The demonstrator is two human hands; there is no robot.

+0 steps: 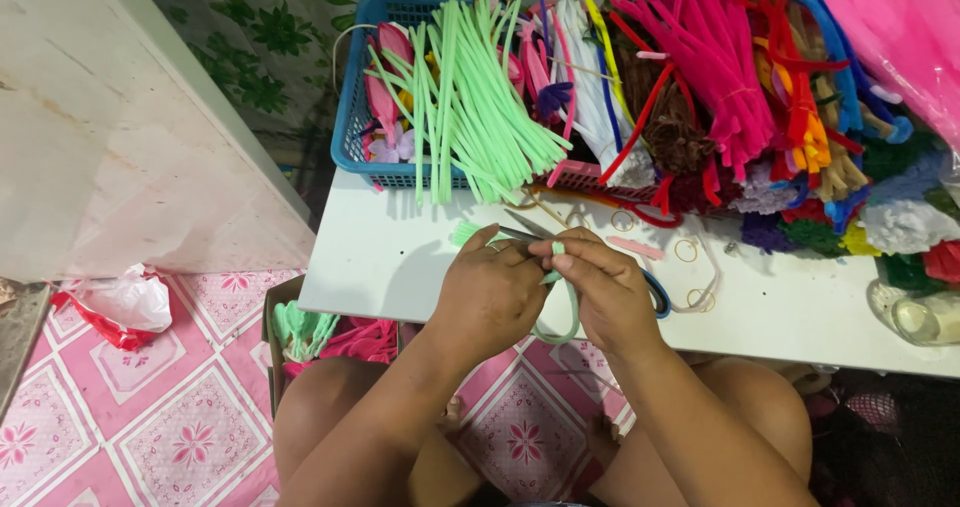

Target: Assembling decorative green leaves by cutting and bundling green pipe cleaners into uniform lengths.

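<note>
Both knees sat under the white counter [400,267]; left hand [490,292] and right hand [605,292] pinched a half-bent green pipe cleaner [568,317], loop formed, big green bundle [470,97] untouched.

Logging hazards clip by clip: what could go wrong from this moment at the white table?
1. The scissors lie right behind both hands; the left hand or right hand could brush the blades while bending the light green pipe cleaner.
2. The green pipe cleaner bundle spills over the blue basket rim and might slide out.
3. Rubber bands lie loose near the table edge and may get knocked off.
</note>
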